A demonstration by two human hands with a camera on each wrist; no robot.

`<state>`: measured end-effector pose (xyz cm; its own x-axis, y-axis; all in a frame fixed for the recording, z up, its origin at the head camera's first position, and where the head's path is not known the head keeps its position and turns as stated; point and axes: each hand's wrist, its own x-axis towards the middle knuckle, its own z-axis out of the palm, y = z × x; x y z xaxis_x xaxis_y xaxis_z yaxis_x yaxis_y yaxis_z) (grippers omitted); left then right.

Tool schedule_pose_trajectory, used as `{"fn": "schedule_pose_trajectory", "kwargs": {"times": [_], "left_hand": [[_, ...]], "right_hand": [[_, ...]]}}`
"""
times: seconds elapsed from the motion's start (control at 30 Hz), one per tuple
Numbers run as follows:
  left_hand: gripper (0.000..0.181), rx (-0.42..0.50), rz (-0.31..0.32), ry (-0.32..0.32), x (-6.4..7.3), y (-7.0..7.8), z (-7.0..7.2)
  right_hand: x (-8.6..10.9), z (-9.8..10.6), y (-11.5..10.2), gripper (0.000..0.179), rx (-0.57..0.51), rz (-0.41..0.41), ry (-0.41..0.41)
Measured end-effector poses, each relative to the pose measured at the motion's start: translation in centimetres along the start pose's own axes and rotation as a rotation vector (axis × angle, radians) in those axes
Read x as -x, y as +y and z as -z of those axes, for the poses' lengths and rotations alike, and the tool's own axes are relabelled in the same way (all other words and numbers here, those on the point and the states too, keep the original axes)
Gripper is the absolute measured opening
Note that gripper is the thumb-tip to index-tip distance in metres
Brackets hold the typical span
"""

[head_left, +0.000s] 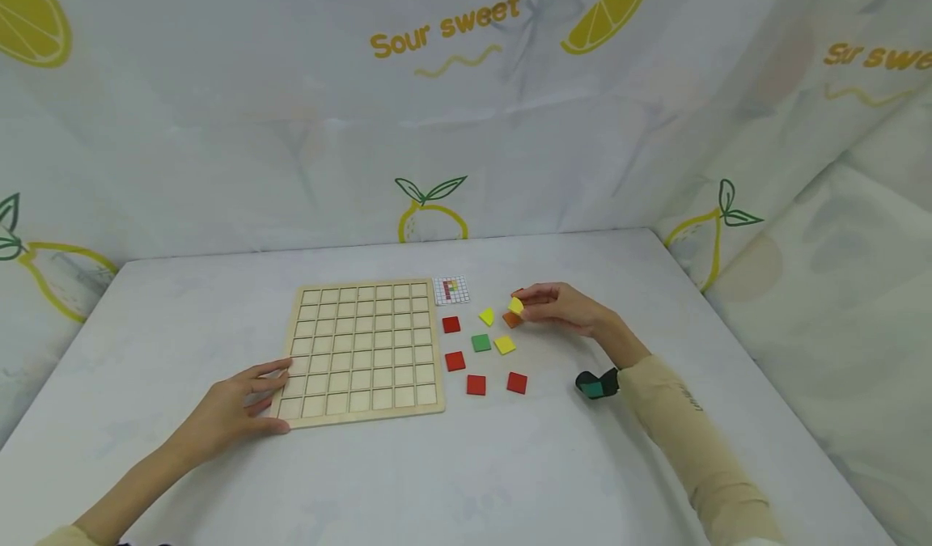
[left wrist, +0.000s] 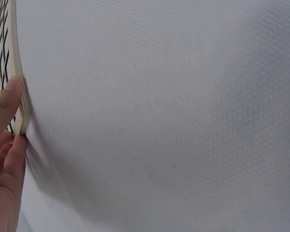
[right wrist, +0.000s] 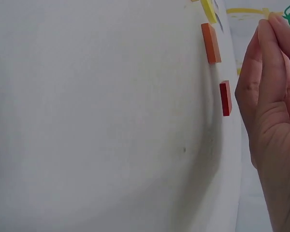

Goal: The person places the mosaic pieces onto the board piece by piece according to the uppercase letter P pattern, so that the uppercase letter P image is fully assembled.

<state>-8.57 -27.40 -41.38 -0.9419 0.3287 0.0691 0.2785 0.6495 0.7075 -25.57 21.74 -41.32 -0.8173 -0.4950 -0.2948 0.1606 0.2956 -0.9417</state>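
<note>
On the table lies a square wooden grid board (head_left: pixel 342 418) with rows of shallow cells. My left hand (head_left: pixel 231 404) grips its near left corner, with the thumb at the front edge and fingers along the left side; the left wrist view shows this hand (left wrist: pixel 7 145) on the board's rim (left wrist: pixel 20 96). Thumb and fingers of my right hand (head_left: pixel 564 307) pinch a small yellow tile (head_left: pixel 515 306) above an orange tile (head_left: pixel 512 320). Part of a red tile (head_left: pixel 518 293) shows behind the fingertips. In the right wrist view, the right hand (right wrist: pixel 275 96) mostly hides the pinched tile.
Right of the board lie red tiles (head_left: pixel 476 385), a green tile (head_left: pixel 481 343), a square yellow tile (head_left: pixel 505 344) and a yellow tile with a rounded side (head_left: pixel 486 316). A small pattern card (head_left: pixel 451 290) touches the board's far right corner. A dark strap (head_left: pixel 597 385) is by the right wrist.
</note>
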Motion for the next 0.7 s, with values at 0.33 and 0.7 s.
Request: {"fn": "schedule_pose_trajectory", "kwargs": {"times": [0.33,0.7], "left_hand": [[0.071,0.015,-0.001,-0.003,-0.1,0.1,0.1],[0.072,0.050,0.035,-0.021,-0.1,-0.2,0.1]], "right_hand": [[-2.1,-1.4,-0.3,0.042,-0.021,-0.029,0.041],[-4.1,-3.2,-1.4,0.039,-0.062,-0.034,0.017]]}}
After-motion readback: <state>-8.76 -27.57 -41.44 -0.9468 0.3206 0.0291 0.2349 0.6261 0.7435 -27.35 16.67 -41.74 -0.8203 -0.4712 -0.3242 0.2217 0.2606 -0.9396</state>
